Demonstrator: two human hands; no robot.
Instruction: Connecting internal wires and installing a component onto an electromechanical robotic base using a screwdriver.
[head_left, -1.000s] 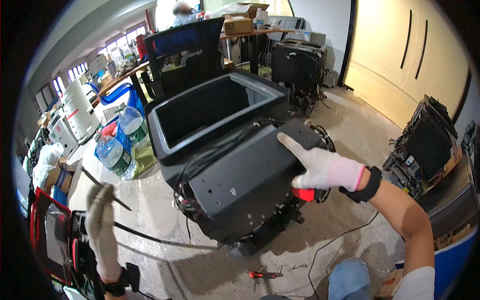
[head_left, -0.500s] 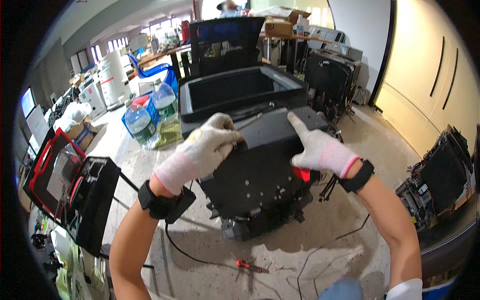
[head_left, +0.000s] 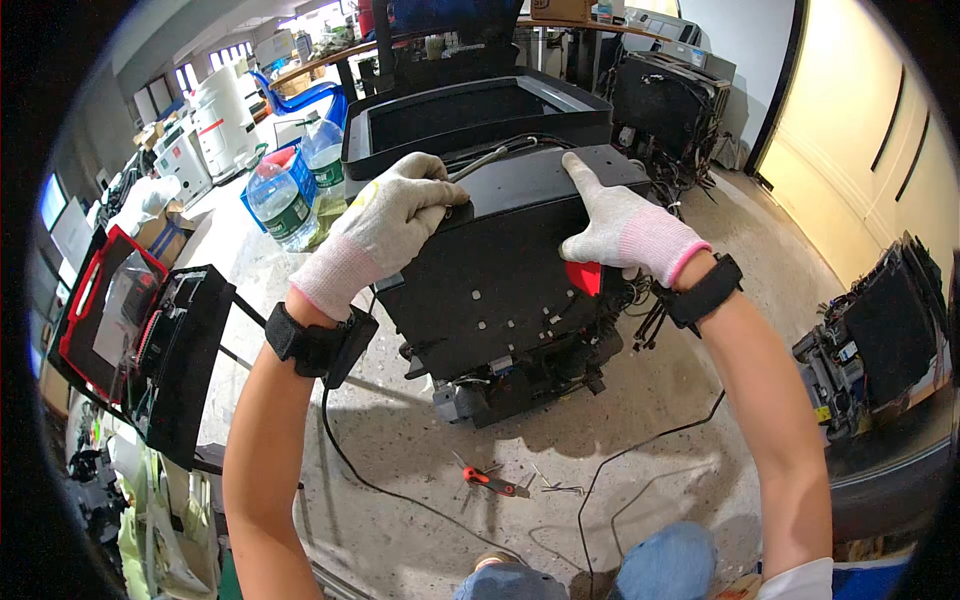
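Note:
A bulky black machine [head_left: 500, 270], with a flat top, a front panel pierced by small holes and exposed parts along its lower edge, stands in front of me. My left hand [head_left: 385, 225], in a white knit glove, pinches its upper left corner with curled fingers. My right hand [head_left: 635, 225], gloved the same way, grips the top right edge. Its index finger lies along the top and its thumb presses the front; the other fingers are mostly hidden. Below that hand shows a red piece [head_left: 583, 277], its kind unclear. Behind the machine rests a black rectangular frame [head_left: 480, 110].
Red-handled pliers [head_left: 490, 482] and several thin metal tools lie on the floor near a black cable [head_left: 400, 498]. An open toolbox [head_left: 185, 350] sits at left; water bottles [head_left: 283, 210] stand beyond it. Another dismantled machine [head_left: 880, 340] is at right.
The view has tipped downward, so the scene sits higher and my knees now show. Both hands keep their places on the black machine.

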